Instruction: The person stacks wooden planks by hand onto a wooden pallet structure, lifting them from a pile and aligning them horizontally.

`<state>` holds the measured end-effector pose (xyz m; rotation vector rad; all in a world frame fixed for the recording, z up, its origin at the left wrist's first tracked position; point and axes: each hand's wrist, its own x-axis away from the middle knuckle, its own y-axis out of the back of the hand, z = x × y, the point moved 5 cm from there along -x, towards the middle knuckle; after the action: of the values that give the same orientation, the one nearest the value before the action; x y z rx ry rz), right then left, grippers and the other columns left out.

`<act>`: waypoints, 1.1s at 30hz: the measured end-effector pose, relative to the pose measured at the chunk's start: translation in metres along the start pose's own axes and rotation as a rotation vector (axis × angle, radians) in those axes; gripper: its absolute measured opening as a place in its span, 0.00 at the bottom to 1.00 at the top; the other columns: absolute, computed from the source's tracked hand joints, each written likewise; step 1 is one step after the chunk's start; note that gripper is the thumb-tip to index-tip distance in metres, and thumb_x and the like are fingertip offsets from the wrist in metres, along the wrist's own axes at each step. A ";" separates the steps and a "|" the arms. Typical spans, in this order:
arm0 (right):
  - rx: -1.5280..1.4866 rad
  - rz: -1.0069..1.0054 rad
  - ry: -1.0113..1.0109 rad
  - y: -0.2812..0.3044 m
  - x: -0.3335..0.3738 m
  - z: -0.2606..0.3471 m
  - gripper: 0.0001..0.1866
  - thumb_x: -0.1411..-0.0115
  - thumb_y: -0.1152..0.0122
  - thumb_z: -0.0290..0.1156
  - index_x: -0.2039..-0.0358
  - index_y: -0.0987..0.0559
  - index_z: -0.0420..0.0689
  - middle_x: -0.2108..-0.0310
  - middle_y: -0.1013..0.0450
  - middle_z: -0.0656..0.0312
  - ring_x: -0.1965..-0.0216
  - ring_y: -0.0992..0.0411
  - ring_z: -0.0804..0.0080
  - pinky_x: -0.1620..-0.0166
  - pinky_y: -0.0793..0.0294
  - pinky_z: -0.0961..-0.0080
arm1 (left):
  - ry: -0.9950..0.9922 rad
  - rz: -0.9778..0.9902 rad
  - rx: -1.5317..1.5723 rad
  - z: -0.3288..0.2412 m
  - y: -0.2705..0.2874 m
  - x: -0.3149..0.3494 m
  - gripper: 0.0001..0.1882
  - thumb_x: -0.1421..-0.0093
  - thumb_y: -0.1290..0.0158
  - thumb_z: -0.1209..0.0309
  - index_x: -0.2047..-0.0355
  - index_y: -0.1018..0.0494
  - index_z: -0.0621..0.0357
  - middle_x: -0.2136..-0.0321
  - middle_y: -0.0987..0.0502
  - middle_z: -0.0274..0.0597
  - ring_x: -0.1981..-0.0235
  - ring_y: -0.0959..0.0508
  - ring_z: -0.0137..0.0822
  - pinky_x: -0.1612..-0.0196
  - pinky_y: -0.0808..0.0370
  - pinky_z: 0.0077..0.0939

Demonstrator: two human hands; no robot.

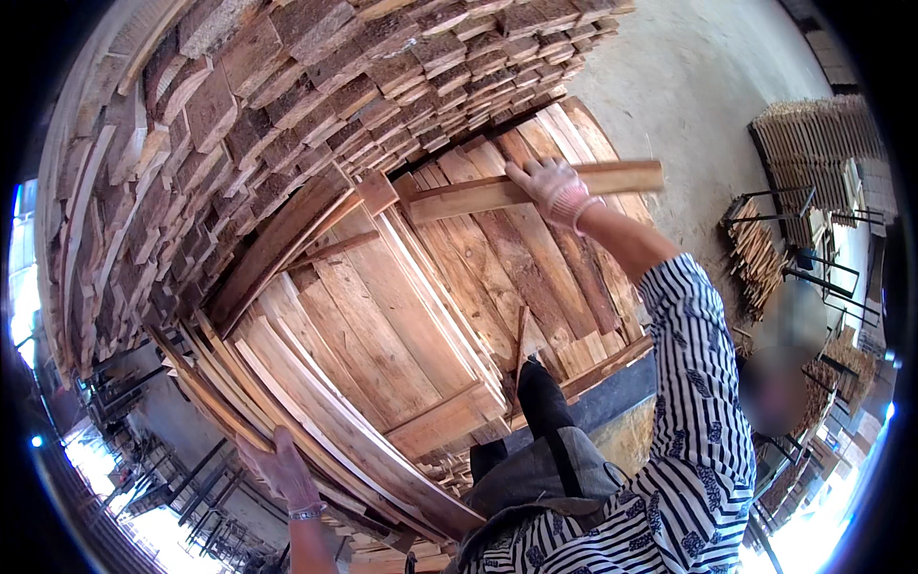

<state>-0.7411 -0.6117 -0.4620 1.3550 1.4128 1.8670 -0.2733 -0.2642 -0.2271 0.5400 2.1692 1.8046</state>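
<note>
My gloved right hand (555, 189) is closed over a short wooden batten (459, 203), which lies crosswise above a layer of flat boards (488, 263). Its far end sticks out past the right edge of that layer. At the lower left, my gloved left hand (285, 475) grips the outermost of several long boards (215, 387) at the stack's left side. Its fingertips are partly hidden by the board. Between my hands lies a second layer of wide planks (368, 330), with a short crosspiece (448, 421) at its near end.
A tall pile of stacked timber (382, 86) rises along the far side. Bare concrete floor (698, 57) shows at the upper right. Bundled sticks (758, 251), slatted stacks (818, 143) and metal racks stand to the right, near a blurred person (779, 383). More metal frames (215, 512) stand lower left.
</note>
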 end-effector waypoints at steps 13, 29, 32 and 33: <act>0.166 0.056 0.149 -0.021 -0.126 -0.002 0.21 0.27 0.58 0.39 0.36 0.30 0.66 0.45 0.26 0.59 0.42 0.27 0.60 0.45 0.29 0.61 | -0.138 0.162 0.258 -0.018 0.003 0.016 0.43 0.34 0.42 0.65 0.27 0.52 0.66 0.34 0.38 0.62 0.39 0.32 0.52 0.34 0.34 0.44; -1.380 -0.440 0.328 0.111 0.117 0.255 0.36 0.36 0.35 0.30 0.31 0.39 0.40 0.39 0.31 0.44 0.52 0.22 0.60 0.48 0.15 0.70 | -0.004 0.154 -0.193 0.027 -0.014 -0.021 0.47 0.41 0.44 0.59 0.26 0.54 0.50 0.27 0.59 0.62 0.29 0.52 0.71 0.31 0.45 0.65; -1.511 0.435 0.100 0.115 0.153 0.350 0.46 0.33 0.38 0.40 0.27 0.54 0.34 0.31 0.42 0.37 0.37 0.32 0.52 0.36 0.29 0.69 | 0.009 0.267 -0.181 0.019 -0.005 -0.021 0.48 0.41 0.44 0.60 0.25 0.57 0.50 0.28 0.56 0.65 0.29 0.51 0.70 0.32 0.44 0.65; -1.340 0.466 0.075 0.108 0.159 0.363 0.46 0.32 0.41 0.46 0.27 0.53 0.34 0.33 0.39 0.37 0.35 0.33 0.50 0.35 0.31 0.68 | 0.001 0.307 -0.213 0.005 0.002 -0.021 0.47 0.41 0.45 0.60 0.26 0.56 0.50 0.30 0.53 0.66 0.30 0.49 0.68 0.33 0.42 0.64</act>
<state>-0.4673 -0.3548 -0.2943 0.8571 -0.3319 2.3520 -0.2521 -0.2690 -0.2268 0.8572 1.9445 2.1591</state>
